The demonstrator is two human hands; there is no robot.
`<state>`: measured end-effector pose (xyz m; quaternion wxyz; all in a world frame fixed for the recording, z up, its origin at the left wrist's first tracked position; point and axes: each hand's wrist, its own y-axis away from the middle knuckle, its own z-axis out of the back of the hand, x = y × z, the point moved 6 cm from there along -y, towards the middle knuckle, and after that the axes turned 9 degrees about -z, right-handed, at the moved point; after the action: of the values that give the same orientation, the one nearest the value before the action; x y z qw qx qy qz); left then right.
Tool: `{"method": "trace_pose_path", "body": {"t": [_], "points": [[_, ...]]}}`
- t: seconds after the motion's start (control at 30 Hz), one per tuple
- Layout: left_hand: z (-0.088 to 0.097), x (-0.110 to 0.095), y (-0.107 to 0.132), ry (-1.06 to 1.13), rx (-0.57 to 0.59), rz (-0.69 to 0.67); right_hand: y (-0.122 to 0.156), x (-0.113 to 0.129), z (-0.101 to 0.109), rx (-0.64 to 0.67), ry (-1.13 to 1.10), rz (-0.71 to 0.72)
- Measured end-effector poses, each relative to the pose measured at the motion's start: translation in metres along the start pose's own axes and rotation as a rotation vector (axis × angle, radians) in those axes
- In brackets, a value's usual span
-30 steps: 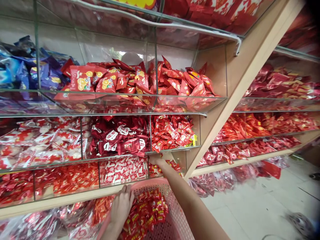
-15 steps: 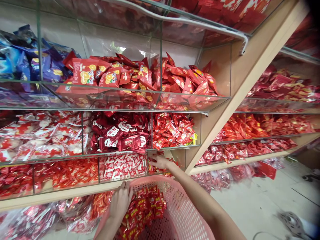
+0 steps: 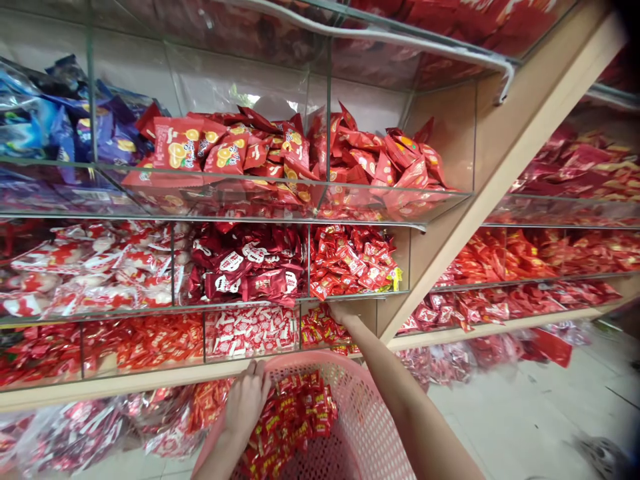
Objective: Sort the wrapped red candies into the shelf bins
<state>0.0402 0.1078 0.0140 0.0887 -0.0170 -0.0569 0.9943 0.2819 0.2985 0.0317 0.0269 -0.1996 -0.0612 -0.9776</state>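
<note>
A pink perforated plastic basket (image 3: 373, 400) holds a heap of small red-and-yellow wrapped candies (image 3: 293, 420). My left hand (image 3: 247, 393) is closed over the basket's left rim near the shelf edge. My right hand (image 3: 341, 312) reaches into the bottom-row compartment at the right end, over red-and-yellow wrapped candies (image 3: 320, 328) that look like those in the basket. Its fingers are hidden behind the shelf above and the wrist, so what they touch does not show.
Glass-divided shelves hold dark red packets (image 3: 250, 267), small red packets (image 3: 355, 260), white-and-red candies (image 3: 253, 331) and orange-printed red bags (image 3: 183, 147). A slanted wooden panel (image 3: 475, 220) stands to the right. Plastic bags of sweets (image 3: 75, 433) lie on the floor beneath.
My right hand has moved deeper into the bottom compartment, slightly up and right, and its fingers have gone out of sight. My left hand stays on the basket rim. The view has shifted slightly.
</note>
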Motion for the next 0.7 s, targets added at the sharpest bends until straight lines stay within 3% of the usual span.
{"method": "trace_pose_path", "body": {"t": [0.23,0.5,0.63,0.7], "points": [[-0.002,0.000,0.000,0.003,0.004,0.000,0.003,-0.011,-0.003,0.034,0.048,-0.071],[-0.001,0.000,0.001,0.036,0.019,0.008,0.012,-0.008,0.011,-0.049,-0.021,-0.075],[0.004,-0.002,0.001,0.061,0.021,0.003,0.031,-0.004,0.024,-0.113,-0.092,-0.038],[0.005,-0.002,0.001,0.075,0.032,0.004,0.050,0.000,0.029,-0.140,-0.268,-0.009]]}}
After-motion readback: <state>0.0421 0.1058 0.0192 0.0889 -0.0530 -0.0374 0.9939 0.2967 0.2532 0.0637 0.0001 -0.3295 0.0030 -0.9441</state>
